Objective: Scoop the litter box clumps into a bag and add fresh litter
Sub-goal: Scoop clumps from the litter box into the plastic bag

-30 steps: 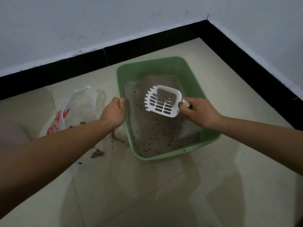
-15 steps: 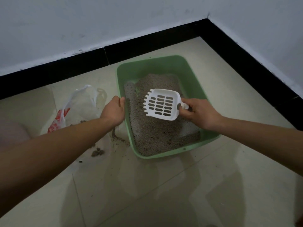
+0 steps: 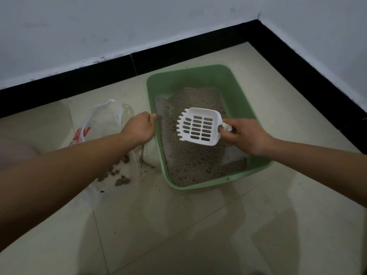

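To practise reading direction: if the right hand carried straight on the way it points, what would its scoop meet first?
Likely the left wall of the litter box, near the left hand; scoop height is unclear.

No writing can be read. The plastic bag (image 3: 108, 118), left of the litter box (image 3: 188, 80), carries red print (image 3: 81, 134), too blurred and crumpled to make out.

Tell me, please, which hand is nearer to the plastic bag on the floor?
Left. The left hand grips the litter box rim beside the plastic bag; the right hand holds the white litter scoop over the litter, across the box from the bag.
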A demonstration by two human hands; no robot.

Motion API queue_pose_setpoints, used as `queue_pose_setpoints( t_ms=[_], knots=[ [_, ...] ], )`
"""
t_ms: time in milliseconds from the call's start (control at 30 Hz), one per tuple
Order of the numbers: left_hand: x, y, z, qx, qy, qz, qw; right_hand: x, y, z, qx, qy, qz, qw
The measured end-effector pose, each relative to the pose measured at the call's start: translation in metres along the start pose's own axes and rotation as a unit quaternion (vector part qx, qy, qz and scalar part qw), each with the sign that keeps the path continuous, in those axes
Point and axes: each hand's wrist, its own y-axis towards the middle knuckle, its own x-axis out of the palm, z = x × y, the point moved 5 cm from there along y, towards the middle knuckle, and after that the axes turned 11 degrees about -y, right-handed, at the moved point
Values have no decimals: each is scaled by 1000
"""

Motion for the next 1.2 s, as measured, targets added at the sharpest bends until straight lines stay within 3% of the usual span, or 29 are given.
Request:
queue_pose_setpoints(
  t_ms=[167,233,367,433,500,567,600,667,700,767,833,967,1000,1100,1200],
  knots=[
    [-71,-13,29,181,187,123,958,-16,8,-29,-21,23,21,999],
    [-98,-18,28,202,245,153,936,-21,11,-50,-26,46,15,999],
    [-131,-17,-5,46,309,90,946,-17,16,-102,-56,12,-50,997],
    [-138,-19,-27,-23,247,37,968,-6,22,-134,-82,-34,-75,993],
    [-141,-23,-40,-41,160,15,986,5,26,-173,-137,-124,-52,981],
    [-146,-28,-46,-47,125,32,990,20,26,-210,-220,-268,0,938],
    [-149,-29,-47,-55,113,45,991,32,22,-228,-282,-343,25,895],
    [-154,-32,-51,-76,88,60,991,58,9,-251,-406,-480,57,776],
    [-156,-32,-53,-82,78,62,992,65,5,-256,-427,-514,67,741],
    [-160,-32,-57,-90,69,62,992,65,5,-263,-446,-508,107,729],
    [-161,-33,-61,-95,73,64,991,61,12,-264,-432,-489,109,750],
    [-159,-36,-58,-85,60,69,992,38,33,-238,-283,-295,-3,912],
    [-158,-36,-57,-80,56,67,993,30,35,-227,-247,-246,-29,937],
    [-148,-34,-51,-57,76,74,993,-1,34,-182,-171,-128,-31,976],
    [-137,-39,-26,89,185,166,965,-33,25,-127,-101,-102,0,990]
  ],
)
